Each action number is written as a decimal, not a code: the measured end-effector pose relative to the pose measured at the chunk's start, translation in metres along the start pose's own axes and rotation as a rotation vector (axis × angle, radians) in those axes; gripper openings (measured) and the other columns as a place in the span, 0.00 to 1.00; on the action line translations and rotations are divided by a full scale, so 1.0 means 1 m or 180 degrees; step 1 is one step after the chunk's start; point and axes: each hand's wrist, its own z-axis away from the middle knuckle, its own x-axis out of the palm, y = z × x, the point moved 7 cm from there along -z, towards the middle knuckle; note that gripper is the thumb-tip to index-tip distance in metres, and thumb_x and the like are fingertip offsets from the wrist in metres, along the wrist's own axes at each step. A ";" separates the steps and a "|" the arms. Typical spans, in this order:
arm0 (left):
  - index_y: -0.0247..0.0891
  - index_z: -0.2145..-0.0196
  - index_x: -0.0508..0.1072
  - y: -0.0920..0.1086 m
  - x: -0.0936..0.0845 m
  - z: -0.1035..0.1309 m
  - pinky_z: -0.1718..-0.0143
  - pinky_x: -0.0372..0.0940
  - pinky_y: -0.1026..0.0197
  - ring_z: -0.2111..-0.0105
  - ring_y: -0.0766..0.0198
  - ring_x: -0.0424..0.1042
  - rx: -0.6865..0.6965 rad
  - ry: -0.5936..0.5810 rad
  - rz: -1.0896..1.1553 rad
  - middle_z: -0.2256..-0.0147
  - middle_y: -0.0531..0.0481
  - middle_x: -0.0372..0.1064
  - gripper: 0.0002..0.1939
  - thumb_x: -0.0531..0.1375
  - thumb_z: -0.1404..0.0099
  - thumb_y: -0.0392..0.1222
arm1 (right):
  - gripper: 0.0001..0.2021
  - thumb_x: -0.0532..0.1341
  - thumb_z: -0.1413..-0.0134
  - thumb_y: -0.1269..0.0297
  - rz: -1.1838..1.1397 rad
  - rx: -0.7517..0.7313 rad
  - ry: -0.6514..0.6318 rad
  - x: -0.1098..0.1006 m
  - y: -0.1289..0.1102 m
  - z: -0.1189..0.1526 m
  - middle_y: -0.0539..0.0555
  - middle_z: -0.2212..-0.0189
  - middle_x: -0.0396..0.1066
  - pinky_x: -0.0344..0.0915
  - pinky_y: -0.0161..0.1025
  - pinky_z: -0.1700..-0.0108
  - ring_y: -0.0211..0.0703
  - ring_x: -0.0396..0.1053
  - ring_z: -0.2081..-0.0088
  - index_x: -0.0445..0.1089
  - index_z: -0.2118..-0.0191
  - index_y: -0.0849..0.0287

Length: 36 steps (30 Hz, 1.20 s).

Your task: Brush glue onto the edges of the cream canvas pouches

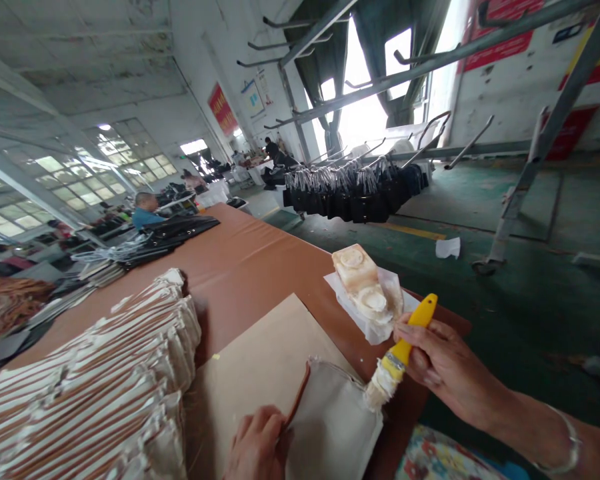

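Observation:
My right hand [443, 360] is closed round the yellow handle of a flat paintbrush [405, 340]. Its bristles, coated in thick whitish paste, touch the upper right corner of a pale grey fabric piece [335, 417]. With curled fingers, my left hand [260, 440] grips this piece at its left side, where a brown edge is folded up; the fingertips are partly hidden. Under the fabric lies a beige board [265, 347]. Just beyond the brush, a cut-open plastic container [355, 267] crusted with paste rests on white sheeting [383, 327] at the table edge.
Overlapping rows of pale, brown-edged fabric pieces [95, 380] cover the left of the brown table [250, 253]. Dark pieces [180, 230] lie farther back. Past the right edge stands a metal rack [517, 193] near hanging black bags [355, 197]. A person in blue [147, 213] sits beyond the table.

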 end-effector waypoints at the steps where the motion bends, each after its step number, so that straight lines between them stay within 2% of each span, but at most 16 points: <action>1: 0.46 0.69 0.74 0.005 -0.008 -0.004 0.66 0.65 0.60 0.67 0.60 0.71 0.0058 -0.0048 -0.0068 0.63 0.51 0.74 0.10 0.54 0.34 0.41 | 0.13 0.67 0.44 0.59 -0.0009 -0.0045 0.0053 -0.002 -0.004 0.000 0.42 0.89 0.51 0.42 0.30 0.82 0.29 0.44 0.86 0.65 0.72 0.59; 4: 0.48 0.68 0.74 0.027 -0.042 -0.019 0.72 0.64 0.66 0.69 0.64 0.73 0.0270 -0.0123 -0.0267 0.65 0.54 0.73 0.12 0.52 0.36 0.34 | 0.14 0.66 0.44 0.59 -0.0003 -0.0266 0.0173 -0.010 -0.027 -0.005 0.43 0.88 0.51 0.45 0.31 0.82 0.30 0.45 0.86 0.63 0.74 0.58; 6: 0.49 0.63 0.74 0.046 -0.079 -0.028 0.75 0.64 0.67 0.71 0.66 0.74 0.0664 0.0247 -0.0421 0.65 0.55 0.75 0.17 0.49 0.35 0.32 | 0.15 0.64 0.42 0.59 0.0058 -0.0529 0.0131 -0.012 -0.051 -0.009 0.44 0.87 0.50 0.46 0.33 0.83 0.31 0.46 0.85 0.63 0.75 0.58; 8: 0.48 0.56 0.74 0.062 -0.123 -0.034 0.68 0.69 0.67 0.68 0.66 0.77 0.1124 0.0776 -0.0510 0.61 0.52 0.77 0.19 0.47 0.34 0.32 | 0.12 0.61 0.39 0.59 0.0157 -0.0825 0.0122 -0.013 -0.079 -0.012 0.45 0.86 0.49 0.48 0.35 0.82 0.32 0.46 0.85 0.66 0.72 0.56; 10: 0.45 0.52 0.73 0.069 -0.161 -0.038 0.60 0.71 0.66 0.61 0.64 0.78 0.1403 0.1081 -0.0412 0.57 0.49 0.77 0.18 0.49 0.32 0.33 | 0.10 0.59 0.37 0.60 0.0234 -0.1040 0.0135 -0.012 -0.103 -0.013 0.45 0.85 0.49 0.49 0.37 0.81 0.32 0.46 0.85 0.69 0.70 0.56; 12: 0.43 0.52 0.73 0.066 -0.184 -0.043 0.57 0.71 0.67 0.57 0.64 0.77 0.1453 0.0951 -0.0111 0.54 0.46 0.77 0.15 0.52 0.32 0.34 | 0.11 0.57 0.35 0.60 0.0236 -0.1210 0.0109 -0.007 -0.122 -0.011 0.46 0.85 0.47 0.49 0.39 0.81 0.32 0.45 0.85 0.69 0.70 0.55; 14: 0.43 0.53 0.73 0.059 -0.191 -0.045 0.57 0.71 0.68 0.55 0.65 0.77 0.1407 0.0696 0.0247 0.53 0.46 0.76 0.14 0.53 0.32 0.34 | 0.13 0.57 0.34 0.59 0.0167 -0.1299 0.0097 0.000 -0.131 -0.008 0.46 0.86 0.46 0.49 0.39 0.81 0.32 0.44 0.84 0.69 0.71 0.54; 16: 0.44 0.53 0.74 0.047 -0.182 -0.043 0.54 0.70 0.68 0.52 0.63 0.75 0.1221 0.0401 0.0458 0.48 0.45 0.73 0.13 0.55 0.32 0.34 | 0.13 0.58 0.35 0.58 0.0072 -0.1237 0.0083 0.006 -0.128 -0.004 0.46 0.85 0.46 0.49 0.38 0.81 0.32 0.42 0.84 0.70 0.71 0.55; 17: 0.45 0.53 0.74 0.040 -0.172 -0.039 0.52 0.69 0.67 0.50 0.62 0.74 0.1087 0.0206 0.0504 0.45 0.46 0.71 0.13 0.56 0.33 0.35 | 0.12 0.59 0.36 0.58 0.0020 -0.1174 0.0062 0.008 -0.123 -0.003 0.45 0.85 0.45 0.50 0.37 0.81 0.32 0.41 0.83 0.71 0.70 0.56; 20: 0.52 0.49 0.74 0.010 -0.127 -0.023 0.49 0.67 0.67 0.49 0.60 0.73 0.0386 -0.0634 0.0639 0.40 0.53 0.65 0.16 0.55 0.32 0.39 | 0.08 0.62 0.38 0.58 -0.0009 -0.0880 -0.0104 0.015 -0.095 -0.001 0.43 0.84 0.45 0.49 0.32 0.81 0.31 0.40 0.82 0.71 0.63 0.57; 22: 0.57 0.47 0.72 -0.011 -0.094 -0.008 0.46 0.64 0.65 0.47 0.61 0.72 0.0016 -0.1136 0.0765 0.40 0.58 0.65 0.19 0.53 0.32 0.39 | 0.10 0.64 0.40 0.58 0.0094 -0.0697 -0.0127 0.015 -0.074 0.000 0.44 0.83 0.51 0.49 0.30 0.81 0.31 0.45 0.82 0.71 0.60 0.59; 23: 0.57 0.48 0.72 -0.021 -0.080 -0.003 0.45 0.62 0.64 0.47 0.61 0.71 -0.0102 -0.1268 0.0790 0.41 0.59 0.66 0.20 0.53 0.33 0.36 | 0.11 0.65 0.42 0.58 0.0148 -0.0604 -0.0119 0.015 -0.063 0.000 0.45 0.81 0.55 0.50 0.29 0.81 0.31 0.48 0.82 0.71 0.59 0.59; 26: 0.48 0.53 0.75 -0.056 -0.040 -0.004 0.46 0.60 0.65 0.49 0.62 0.71 -0.0742 -0.1157 0.0798 0.47 0.52 0.72 0.22 0.52 0.38 0.29 | 0.13 0.67 0.44 0.59 0.0243 -0.0412 -0.0180 0.017 -0.036 0.003 0.50 0.74 0.66 0.57 0.30 0.78 0.34 0.59 0.78 0.71 0.56 0.57; 29: 0.36 0.55 0.75 -0.088 -0.003 -0.021 0.53 0.62 0.64 0.55 0.60 0.74 -0.1627 -0.0777 0.0825 0.56 0.43 0.76 0.17 0.49 0.33 0.35 | 0.14 0.66 0.44 0.60 0.0392 -0.0300 -0.0559 0.024 -0.014 0.006 0.54 0.66 0.71 0.64 0.35 0.71 0.39 0.65 0.72 0.71 0.52 0.54; 32: 0.34 0.61 0.76 -0.101 0.034 -0.045 0.60 0.63 0.59 0.59 0.53 0.75 -0.2117 -0.0689 0.0848 0.63 0.39 0.78 0.20 0.48 0.32 0.48 | 0.15 0.62 0.41 0.58 0.0359 0.0012 -0.1135 0.031 0.008 0.006 0.58 0.58 0.72 0.67 0.41 0.61 0.45 0.70 0.65 0.71 0.49 0.53; 36: 0.35 0.66 0.76 -0.103 0.065 -0.064 0.65 0.60 0.58 0.61 0.49 0.75 -0.2472 -0.0594 0.1109 0.64 0.38 0.78 0.19 0.55 0.38 0.53 | 0.16 0.60 0.42 0.57 0.0090 0.0456 -0.1757 0.037 0.030 -0.001 0.61 0.58 0.73 0.66 0.47 0.55 0.51 0.72 0.60 0.73 0.51 0.58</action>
